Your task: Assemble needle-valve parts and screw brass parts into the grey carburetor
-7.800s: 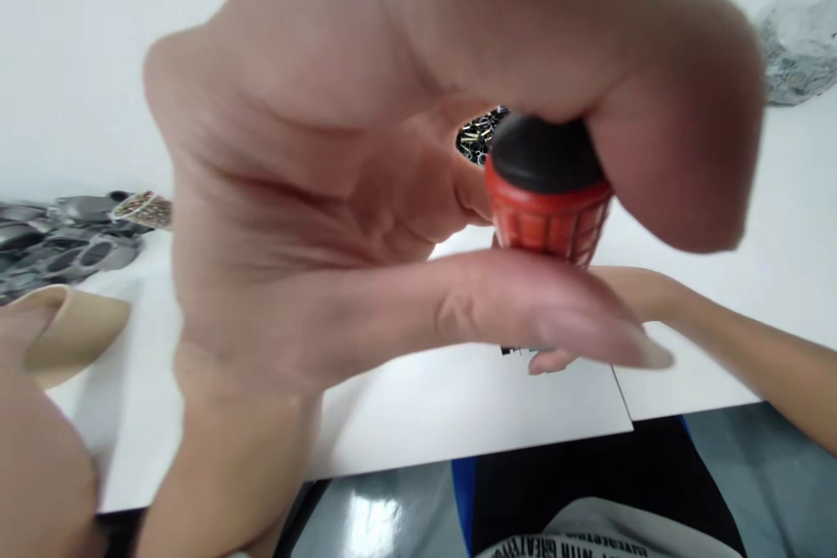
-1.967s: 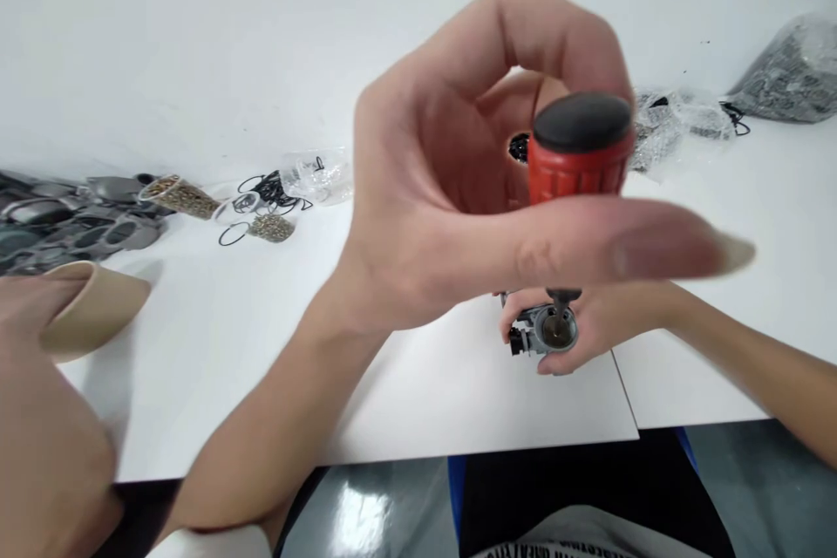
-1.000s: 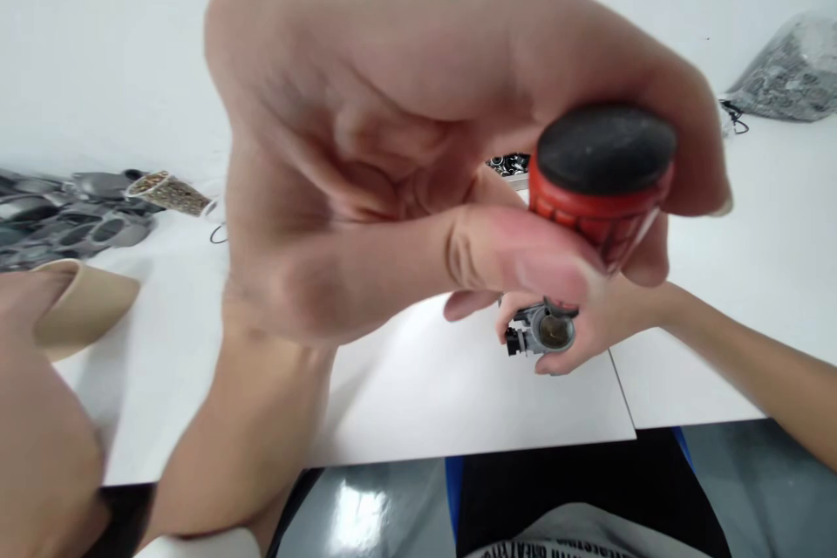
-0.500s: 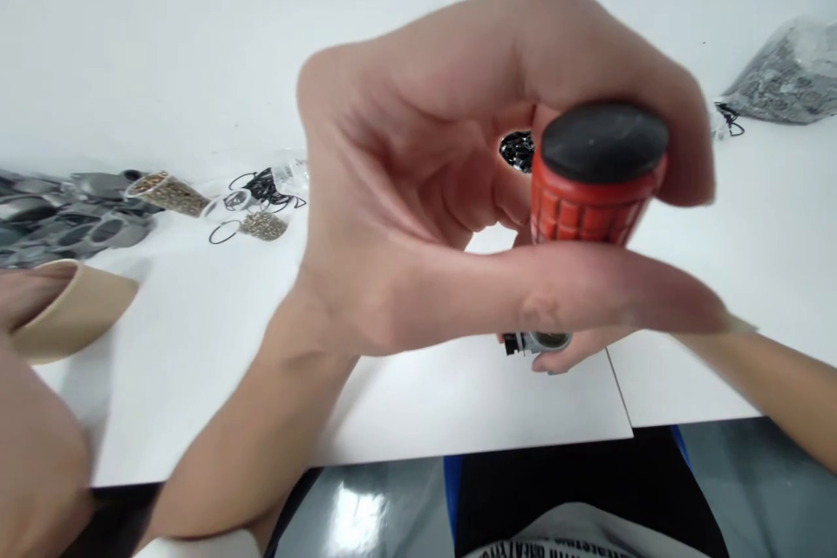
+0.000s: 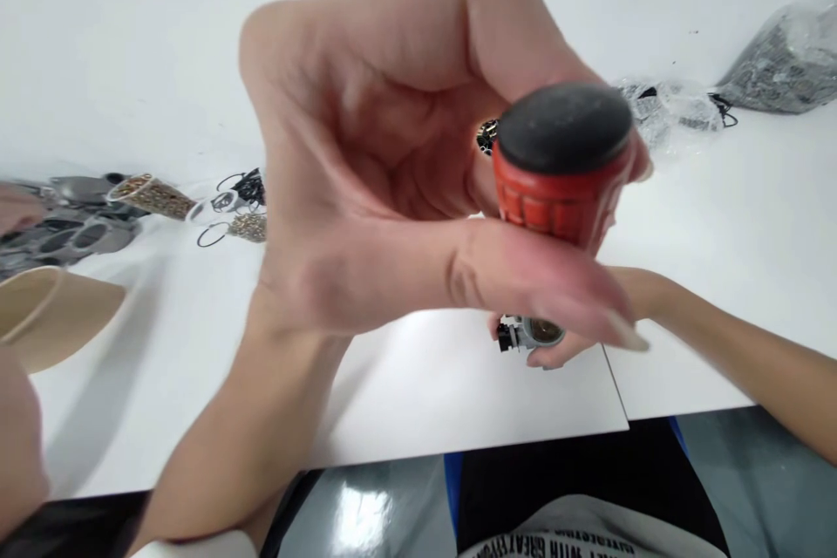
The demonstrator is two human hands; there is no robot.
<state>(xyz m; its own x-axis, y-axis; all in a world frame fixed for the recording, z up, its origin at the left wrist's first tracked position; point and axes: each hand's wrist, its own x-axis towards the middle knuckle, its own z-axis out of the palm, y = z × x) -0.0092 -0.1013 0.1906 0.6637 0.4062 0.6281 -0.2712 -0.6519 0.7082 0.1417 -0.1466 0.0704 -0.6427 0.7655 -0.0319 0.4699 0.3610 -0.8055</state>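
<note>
Close to the camera, my left hand (image 5: 353, 166) grips a red ribbed handle with a black round cap (image 5: 562, 166) between thumb and curled fingers. The cap faces the camera and the handle's lower end is hidden. Below and behind it, my right hand (image 5: 566, 350) holds a small grey metal part with a black fitting (image 5: 523, 334) low over the white table (image 5: 471, 401). Much of my right hand is covered by my left thumb.
Grey metal parts (image 5: 78, 231), a cup of small brass-coloured pieces (image 5: 157, 196) and black rings (image 5: 213, 234) lie left. Another person's hand (image 5: 17, 445) is near a beige container (image 5: 71, 318). Clear plastic bags (image 5: 673, 109) and a bag of grey parts (image 5: 781, 61) lie right.
My left hand and the red handle have shifted left and slightly up, uncovering more of the metal part. The other person's hand has left the beige container.
</note>
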